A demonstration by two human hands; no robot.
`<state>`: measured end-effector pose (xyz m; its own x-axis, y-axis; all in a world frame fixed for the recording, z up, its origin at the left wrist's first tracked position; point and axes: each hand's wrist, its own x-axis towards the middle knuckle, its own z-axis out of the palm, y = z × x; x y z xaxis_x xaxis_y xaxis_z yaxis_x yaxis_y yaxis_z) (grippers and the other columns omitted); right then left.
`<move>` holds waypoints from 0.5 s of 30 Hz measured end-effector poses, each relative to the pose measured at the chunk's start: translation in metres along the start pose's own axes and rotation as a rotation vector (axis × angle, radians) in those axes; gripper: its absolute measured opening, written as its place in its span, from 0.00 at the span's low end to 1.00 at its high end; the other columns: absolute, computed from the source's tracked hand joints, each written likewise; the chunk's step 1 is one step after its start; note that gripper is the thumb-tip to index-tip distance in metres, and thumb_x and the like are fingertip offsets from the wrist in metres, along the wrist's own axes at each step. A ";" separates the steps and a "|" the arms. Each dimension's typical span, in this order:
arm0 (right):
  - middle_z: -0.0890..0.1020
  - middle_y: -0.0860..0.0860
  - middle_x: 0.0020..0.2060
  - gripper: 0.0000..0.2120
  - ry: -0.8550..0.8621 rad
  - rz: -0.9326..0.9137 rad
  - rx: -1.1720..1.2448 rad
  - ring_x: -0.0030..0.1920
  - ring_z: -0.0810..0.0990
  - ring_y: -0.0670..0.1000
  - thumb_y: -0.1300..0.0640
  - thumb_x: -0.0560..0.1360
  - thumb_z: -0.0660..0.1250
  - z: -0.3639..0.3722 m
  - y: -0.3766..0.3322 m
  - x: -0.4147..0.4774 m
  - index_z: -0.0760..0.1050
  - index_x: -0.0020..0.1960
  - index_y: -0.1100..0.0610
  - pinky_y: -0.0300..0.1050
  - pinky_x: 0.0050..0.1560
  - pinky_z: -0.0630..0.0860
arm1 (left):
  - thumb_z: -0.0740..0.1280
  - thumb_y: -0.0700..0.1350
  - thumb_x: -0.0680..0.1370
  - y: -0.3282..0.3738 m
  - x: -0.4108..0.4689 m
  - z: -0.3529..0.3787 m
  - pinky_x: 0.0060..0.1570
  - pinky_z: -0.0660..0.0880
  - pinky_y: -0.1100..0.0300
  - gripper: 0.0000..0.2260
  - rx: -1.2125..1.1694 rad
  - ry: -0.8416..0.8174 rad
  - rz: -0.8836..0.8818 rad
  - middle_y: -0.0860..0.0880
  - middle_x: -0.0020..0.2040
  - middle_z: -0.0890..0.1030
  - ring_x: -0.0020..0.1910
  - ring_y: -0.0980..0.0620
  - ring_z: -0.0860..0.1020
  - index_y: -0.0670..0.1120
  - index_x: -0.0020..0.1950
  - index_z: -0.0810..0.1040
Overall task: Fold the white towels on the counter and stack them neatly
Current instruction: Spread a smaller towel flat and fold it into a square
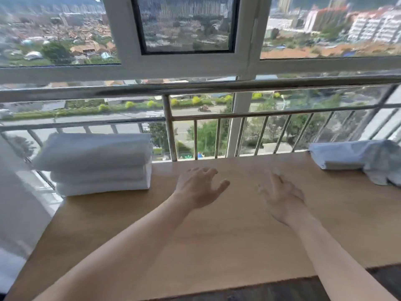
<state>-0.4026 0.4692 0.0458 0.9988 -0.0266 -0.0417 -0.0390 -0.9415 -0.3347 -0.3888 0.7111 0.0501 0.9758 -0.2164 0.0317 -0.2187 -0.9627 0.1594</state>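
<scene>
While both hands hover empty over the middle of the wooden counter (217,235), we see the work split between its two far corners. The left hand (198,187) has its fingers spread and slightly hooked, the right hand (282,196) is open with fingers fanned, and neither touches cloth. At the back left, against the metal railing (195,88) of a high window, stands the stack of folded white towels (95,164), several thick layers squared one on another, their edges fairly even on the side facing the hands. At the back right, well apart from the stack, lies the loose towel pile (358,159), flat at its near-left end and rumpled where it runs out of the frame, with a bluish cast in the shade. How many towels it holds we cannot tell. We judge the cloth to be soft, limp and light terry, unlikely to slip but sure to sag and bunch if lifted by the middle. The sensible hold, in our view, is a pinch at two corners of one edge, so that the towel hangs open and can be laid flat on the bare wood between the hands. The fold would then be smoothed with open palms before the towel goes to the stack.
</scene>
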 end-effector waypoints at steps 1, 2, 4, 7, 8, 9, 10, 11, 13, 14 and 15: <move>0.55 0.50 0.81 0.29 0.002 0.000 0.004 0.80 0.54 0.56 0.40 0.82 0.56 -0.005 0.011 0.000 0.56 0.80 0.46 0.56 0.76 0.56 | 0.51 0.70 0.79 0.012 0.004 0.003 0.66 0.65 0.51 0.30 -0.003 0.002 0.007 0.52 0.72 0.74 0.70 0.49 0.71 0.55 0.72 0.71; 0.54 0.49 0.81 0.29 0.005 0.003 0.006 0.80 0.53 0.55 0.40 0.82 0.56 -0.010 0.023 0.001 0.56 0.80 0.46 0.56 0.76 0.55 | 0.50 0.70 0.79 0.022 0.009 0.006 0.66 0.65 0.51 0.30 0.000 0.002 0.010 0.52 0.72 0.73 0.71 0.50 0.71 0.55 0.72 0.71; 0.54 0.48 0.81 0.29 0.007 0.014 0.022 0.80 0.52 0.54 0.40 0.82 0.55 -0.017 0.045 0.007 0.56 0.80 0.46 0.55 0.76 0.55 | 0.49 0.71 0.79 0.041 0.021 0.014 0.65 0.65 0.51 0.30 0.015 -0.010 0.017 0.52 0.72 0.73 0.70 0.50 0.71 0.55 0.72 0.71; 0.55 0.48 0.81 0.29 -0.010 0.047 0.036 0.81 0.52 0.54 0.40 0.82 0.55 -0.021 0.080 0.016 0.55 0.80 0.46 0.54 0.76 0.55 | 0.49 0.71 0.79 0.071 0.045 0.030 0.65 0.66 0.51 0.30 0.021 -0.038 0.034 0.52 0.71 0.75 0.69 0.48 0.72 0.55 0.71 0.72; 0.55 0.47 0.81 0.29 -0.022 0.062 0.023 0.81 0.52 0.53 0.40 0.82 0.54 -0.022 0.093 0.021 0.54 0.80 0.45 0.53 0.76 0.55 | 0.49 0.71 0.79 0.082 0.056 0.037 0.65 0.66 0.51 0.30 0.020 -0.048 0.042 0.52 0.71 0.75 0.69 0.48 0.72 0.55 0.71 0.72; 0.54 0.47 0.81 0.28 -0.035 0.073 0.007 0.81 0.52 0.53 0.39 0.83 0.53 -0.024 0.106 0.026 0.54 0.80 0.45 0.53 0.75 0.55 | 0.49 0.71 0.79 0.094 0.069 0.045 0.65 0.66 0.51 0.30 0.012 -0.061 0.049 0.52 0.70 0.75 0.69 0.48 0.72 0.55 0.71 0.72; 0.54 0.46 0.81 0.28 -0.052 0.083 -0.008 0.81 0.51 0.53 0.39 0.83 0.53 -0.025 0.120 0.032 0.53 0.80 0.45 0.53 0.75 0.55 | 0.48 0.71 0.79 0.106 0.082 0.052 0.65 0.66 0.52 0.30 0.005 -0.076 0.056 0.52 0.70 0.75 0.69 0.48 0.72 0.55 0.71 0.72; 0.53 0.46 0.81 0.28 -0.069 0.102 -0.014 0.81 0.51 0.52 0.39 0.83 0.52 -0.026 0.134 0.038 0.53 0.81 0.45 0.53 0.76 0.54 | 0.48 0.71 0.79 0.118 0.095 0.061 0.66 0.66 0.52 0.30 0.001 -0.085 0.069 0.52 0.70 0.76 0.69 0.48 0.72 0.55 0.71 0.72; 0.52 0.45 0.81 0.29 -0.100 0.144 -0.008 0.81 0.49 0.52 0.38 0.83 0.51 -0.028 0.167 0.051 0.51 0.81 0.44 0.54 0.78 0.52 | 0.47 0.71 0.79 0.145 0.124 0.079 0.66 0.66 0.52 0.31 -0.011 -0.092 0.093 0.52 0.69 0.76 0.68 0.48 0.73 0.55 0.71 0.72; 0.51 0.45 0.82 0.29 -0.122 0.153 -0.011 0.81 0.48 0.52 0.38 0.83 0.50 -0.031 0.180 0.058 0.51 0.81 0.44 0.54 0.78 0.51 | 0.47 0.71 0.79 0.156 0.136 0.087 0.66 0.66 0.52 0.31 -0.024 -0.108 0.092 0.52 0.69 0.76 0.68 0.48 0.73 0.55 0.71 0.72; 0.50 0.45 0.82 0.30 -0.137 0.172 -0.018 0.81 0.47 0.52 0.38 0.83 0.49 -0.035 0.197 0.066 0.50 0.81 0.44 0.54 0.79 0.50 | 0.47 0.71 0.79 0.172 0.151 0.096 0.66 0.66 0.52 0.31 -0.036 -0.130 0.099 0.52 0.69 0.76 0.68 0.48 0.73 0.55 0.72 0.72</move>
<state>-0.3434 0.2700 0.0099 0.9640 -0.1422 -0.2248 -0.2063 -0.9332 -0.2944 -0.2795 0.4977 -0.0123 0.9402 -0.3316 -0.0781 -0.3114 -0.9296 0.1972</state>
